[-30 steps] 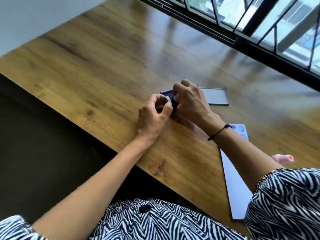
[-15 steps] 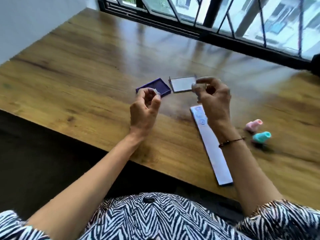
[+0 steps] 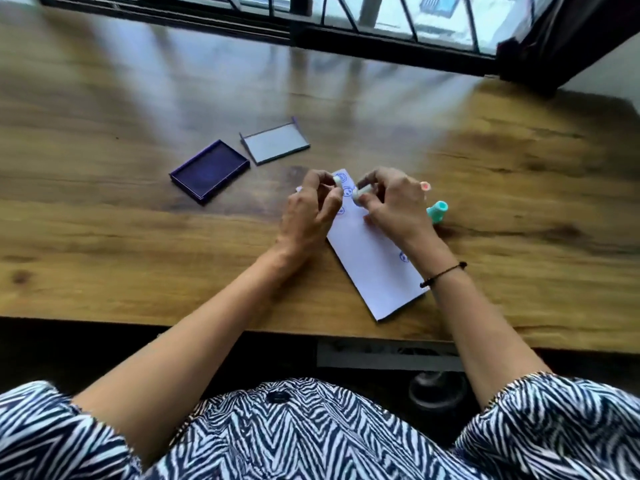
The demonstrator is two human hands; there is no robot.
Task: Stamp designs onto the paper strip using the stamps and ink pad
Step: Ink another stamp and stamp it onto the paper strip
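Both hands hover over the far end of the paper strip (image 3: 372, 261), which lies slanted on the desk (image 3: 138, 244) with several blue prints already on it. The left hand (image 3: 311, 209) pinches a small white stamp (image 3: 337, 180) in a closed grip; the right hand (image 3: 394, 202) pinches another (image 3: 358, 195), likely readying it for a bare spot. The open ink pad (image 3: 209, 171) and its lid (image 3: 275, 143) sit far left, within reach for re-inking. 2 spare stamps, teal (image 3: 437, 211) and pink (image 3: 425, 185), wait just right.
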